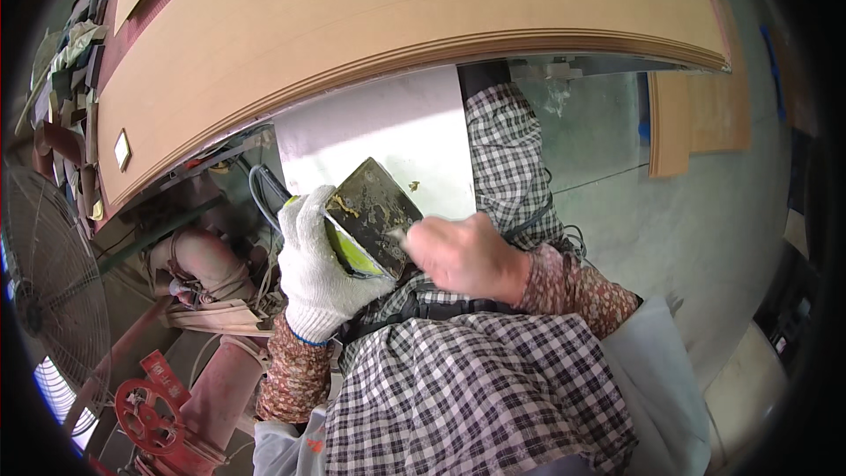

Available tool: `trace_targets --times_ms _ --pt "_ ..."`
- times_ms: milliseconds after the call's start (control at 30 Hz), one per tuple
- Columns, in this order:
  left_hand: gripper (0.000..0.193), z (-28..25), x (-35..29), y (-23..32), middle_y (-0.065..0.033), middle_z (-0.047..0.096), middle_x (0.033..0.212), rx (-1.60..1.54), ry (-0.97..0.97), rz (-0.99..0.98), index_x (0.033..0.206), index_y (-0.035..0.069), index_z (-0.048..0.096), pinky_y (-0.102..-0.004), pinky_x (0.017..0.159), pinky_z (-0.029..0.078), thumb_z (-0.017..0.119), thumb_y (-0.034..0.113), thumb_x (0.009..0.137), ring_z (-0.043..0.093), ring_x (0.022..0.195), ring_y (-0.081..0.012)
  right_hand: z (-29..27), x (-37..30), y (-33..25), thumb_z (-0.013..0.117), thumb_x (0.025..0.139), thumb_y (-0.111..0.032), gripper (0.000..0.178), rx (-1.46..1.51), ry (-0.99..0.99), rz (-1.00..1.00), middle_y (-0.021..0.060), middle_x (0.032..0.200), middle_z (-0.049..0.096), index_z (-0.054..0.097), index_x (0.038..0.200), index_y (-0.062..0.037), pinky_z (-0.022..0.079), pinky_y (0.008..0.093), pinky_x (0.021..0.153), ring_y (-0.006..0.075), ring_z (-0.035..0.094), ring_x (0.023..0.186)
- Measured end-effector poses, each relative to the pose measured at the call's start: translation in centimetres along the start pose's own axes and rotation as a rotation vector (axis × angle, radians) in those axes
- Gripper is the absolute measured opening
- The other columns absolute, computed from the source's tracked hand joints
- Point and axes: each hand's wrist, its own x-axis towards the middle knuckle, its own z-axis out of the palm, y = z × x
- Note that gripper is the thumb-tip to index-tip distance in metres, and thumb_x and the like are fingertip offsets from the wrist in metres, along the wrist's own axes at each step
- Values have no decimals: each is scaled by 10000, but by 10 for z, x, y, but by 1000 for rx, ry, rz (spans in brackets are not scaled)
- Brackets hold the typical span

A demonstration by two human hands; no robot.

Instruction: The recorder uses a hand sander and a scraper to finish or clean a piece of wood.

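My left hand (317,260), in a white knitted glove, is wrapped round a dark, square-faced block (374,203) held tilted above my lap. The block's face is stained and carries yellowish crusty patches; one side is bright yellow-green. My bare right hand (463,256) is closed in a fist against the right edge of that face. A small pale tip shows at its fingers, too little of it to name. Beyond the block lies a white board (379,123), with a small brown scrap (413,186) on it.
Stacked tan panels (423,0) with a curved-looking front edge span the far side. A large wire-guarded fan (53,273) stands at the left, near a red pipe with a handwheel (148,416). More panels (696,115) lean at the far right. A checked apron (476,379) covers my lap.
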Motion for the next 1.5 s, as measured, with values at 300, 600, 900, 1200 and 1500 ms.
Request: trace_targets --times_ms 300,600,900,1200,1500 --pt "1034 -3 -4 9 -212 564 1218 -69 -102 -108 1447 58 478 -481 868 587 941 241 540 664 1044 -433 4 15 -22 682 1009 -157 185 -11 85 164 118 709 652 594 883 -53 514 396 471 287 664 553" --pt "1069 -2 -9 14 -217 554 1232 -46 -121 -110 1460 57 455 -492 879 592 952 247 533 662 1065 -439 6 24 -6 607 1038 -146 175 -35 166 196 96 658 655 591 888 -56 512 366 426 219 661 497" --pt "1050 -1 -8 11 -208 558 1240 -57 -132 -124 1465 60 449 -483 811 606 928 230 545 688 998 -431 7 35 -16 661 1008 -155 201 20 104 203 134 687 651 567 864 -50 521 429 490 326 674 571" --pt "1071 1 -9 13 -215 550 1254 -53 -148 -138 1465 64 443 -498 870 592 942 237 533 665 1067 -443 9 42 -16 639 1015 -154 201 57 61 379 168 661 645 570 863 -43 521 477 520 380 677 590" --pt "1111 -3 -11 14 -233 540 1269 -99 -111 -140 1490 28 418 -485 885 580 955 264 547 654 1084 -440 3 38 -42 682 989 -134 207 11 127 202 120 687 637 557 846 -53 510 420 486 314 667 568"
